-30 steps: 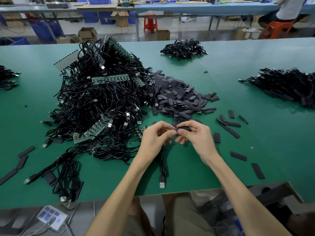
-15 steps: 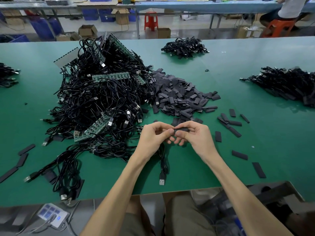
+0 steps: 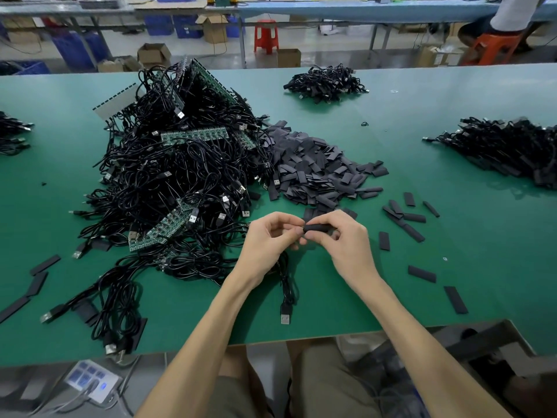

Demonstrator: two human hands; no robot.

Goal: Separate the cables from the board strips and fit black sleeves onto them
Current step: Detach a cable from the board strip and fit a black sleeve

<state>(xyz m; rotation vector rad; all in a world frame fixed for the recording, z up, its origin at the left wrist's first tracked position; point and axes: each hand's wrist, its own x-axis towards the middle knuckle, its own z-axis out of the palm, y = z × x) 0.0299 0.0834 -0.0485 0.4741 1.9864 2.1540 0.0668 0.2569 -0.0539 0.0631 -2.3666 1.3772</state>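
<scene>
My left hand (image 3: pixel 268 236) pinches a cable (image 3: pixel 284 291), my right hand (image 3: pixel 343 239) grips its sleeve (image 3: pixel 316 228); the tangle (image 3: pixel 180 176) at ten o'clock remains, and the heap (image 3: pixel 512 146) at two looks done.

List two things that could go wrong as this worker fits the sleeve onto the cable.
1. The left hand and right hand pinch the cable and sleeve with fingertips only. The sleeve could slip or go on crooked.
2. The cable trails to a plug near the table edge, close to the tangled pile. A tug might snag it.
</scene>
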